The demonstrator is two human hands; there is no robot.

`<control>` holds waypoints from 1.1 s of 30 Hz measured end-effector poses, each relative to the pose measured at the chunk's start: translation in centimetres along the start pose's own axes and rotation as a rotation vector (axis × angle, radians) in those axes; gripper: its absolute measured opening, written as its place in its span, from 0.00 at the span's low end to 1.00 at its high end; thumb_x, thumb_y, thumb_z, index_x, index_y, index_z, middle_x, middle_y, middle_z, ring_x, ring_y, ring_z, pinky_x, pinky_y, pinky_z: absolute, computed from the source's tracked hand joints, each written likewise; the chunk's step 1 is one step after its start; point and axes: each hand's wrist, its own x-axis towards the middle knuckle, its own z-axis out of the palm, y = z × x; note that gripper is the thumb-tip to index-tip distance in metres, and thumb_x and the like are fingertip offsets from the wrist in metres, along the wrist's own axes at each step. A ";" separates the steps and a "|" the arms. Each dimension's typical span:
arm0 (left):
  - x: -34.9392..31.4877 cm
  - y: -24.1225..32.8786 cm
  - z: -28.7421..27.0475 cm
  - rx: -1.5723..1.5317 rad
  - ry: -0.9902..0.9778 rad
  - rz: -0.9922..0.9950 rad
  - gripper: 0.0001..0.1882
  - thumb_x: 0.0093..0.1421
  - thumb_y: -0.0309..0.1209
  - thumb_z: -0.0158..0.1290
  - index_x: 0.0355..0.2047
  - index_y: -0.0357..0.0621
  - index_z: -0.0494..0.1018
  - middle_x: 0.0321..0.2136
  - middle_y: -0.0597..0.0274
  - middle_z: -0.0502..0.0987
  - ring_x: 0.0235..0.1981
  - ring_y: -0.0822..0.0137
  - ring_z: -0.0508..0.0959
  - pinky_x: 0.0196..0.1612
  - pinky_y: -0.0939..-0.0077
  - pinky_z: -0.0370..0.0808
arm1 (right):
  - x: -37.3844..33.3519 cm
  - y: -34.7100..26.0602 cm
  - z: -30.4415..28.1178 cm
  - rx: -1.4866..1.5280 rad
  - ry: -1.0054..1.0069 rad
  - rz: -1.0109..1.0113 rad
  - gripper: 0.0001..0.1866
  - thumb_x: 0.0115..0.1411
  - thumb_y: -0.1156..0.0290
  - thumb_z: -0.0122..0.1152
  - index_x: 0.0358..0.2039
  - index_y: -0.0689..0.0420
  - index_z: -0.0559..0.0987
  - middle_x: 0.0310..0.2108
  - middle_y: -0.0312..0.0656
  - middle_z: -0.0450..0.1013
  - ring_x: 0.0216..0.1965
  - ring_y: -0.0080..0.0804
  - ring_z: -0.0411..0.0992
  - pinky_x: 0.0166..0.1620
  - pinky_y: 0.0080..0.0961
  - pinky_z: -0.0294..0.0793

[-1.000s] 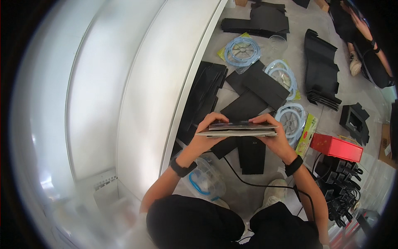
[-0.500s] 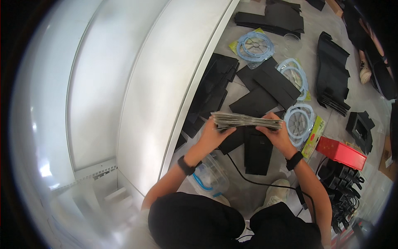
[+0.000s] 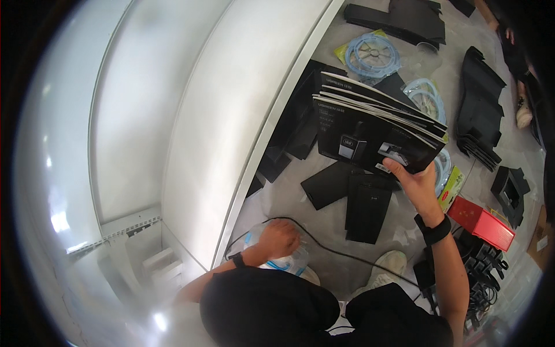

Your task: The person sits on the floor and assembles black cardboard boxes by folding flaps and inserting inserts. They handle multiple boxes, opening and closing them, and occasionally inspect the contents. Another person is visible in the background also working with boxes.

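Note:
My right hand (image 3: 413, 179) grips a fanned stack of flat black printed cardboard boxes (image 3: 361, 130) by its lower right corner, thumb on the front face. Pale edges show between the layers, and the front carries pictures of a small device. Down by my knee, my left hand (image 3: 280, 238) is over a clear plastic container (image 3: 292, 263) with blue trim; its fingers curl downward and are blurred, so what they touch cannot be made out. Below the raised stack, black flat pieces (image 3: 369, 211) lie on the grey floor.
A white shelf unit (image 3: 231, 110) rises on the left. Light-blue ring-shaped slicers (image 3: 373, 56), black folded card (image 3: 478, 107), a red box (image 3: 481, 222) and black clamps (image 3: 477, 260) lie around. A black cable (image 3: 347, 253) crosses the floor before my shoes. Another person's arm (image 3: 520, 92) shows far right.
My left hand has let go of the stack and dropped to the clear container. My right hand alone now holds the stack, tilted so its printed front shows.

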 end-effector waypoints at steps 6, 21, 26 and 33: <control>-4.2 -2.4 -0.8 -0.075 0.074 -0.232 0.09 0.55 0.30 0.56 0.20 0.42 0.73 0.24 0.55 0.74 0.29 0.51 0.76 0.32 0.57 0.74 | -0.8 -1.0 0.7 0.024 -0.055 0.051 0.18 0.58 0.76 0.75 0.48 0.61 0.82 0.42 0.36 0.81 0.42 0.22 0.76 0.48 0.22 0.75; -3.0 -5.8 2.5 0.261 0.502 -0.940 0.28 0.63 0.40 0.59 0.59 0.36 0.72 0.57 0.42 0.74 0.61 0.37 0.69 0.64 0.50 0.66 | -0.6 -0.8 1.8 0.111 -0.017 0.011 0.18 0.58 0.74 0.76 0.48 0.61 0.81 0.42 0.36 0.81 0.41 0.24 0.77 0.47 0.22 0.76; -3.1 -12.8 3.0 0.103 0.569 -0.891 0.28 0.64 0.45 0.57 0.58 0.37 0.75 0.56 0.38 0.77 0.59 0.37 0.74 0.65 0.50 0.68 | -0.9 -0.9 2.0 0.072 -0.060 0.021 0.20 0.57 0.74 0.76 0.49 0.61 0.81 0.42 0.36 0.81 0.41 0.24 0.77 0.48 0.23 0.76; -2.8 -14.1 3.6 0.244 0.443 -0.922 0.28 0.65 0.45 0.57 0.58 0.38 0.75 0.57 0.37 0.76 0.60 0.37 0.73 0.65 0.50 0.67 | -1.0 -0.5 1.9 0.088 -0.039 -0.015 0.20 0.57 0.74 0.76 0.49 0.61 0.81 0.43 0.36 0.81 0.42 0.24 0.77 0.48 0.23 0.76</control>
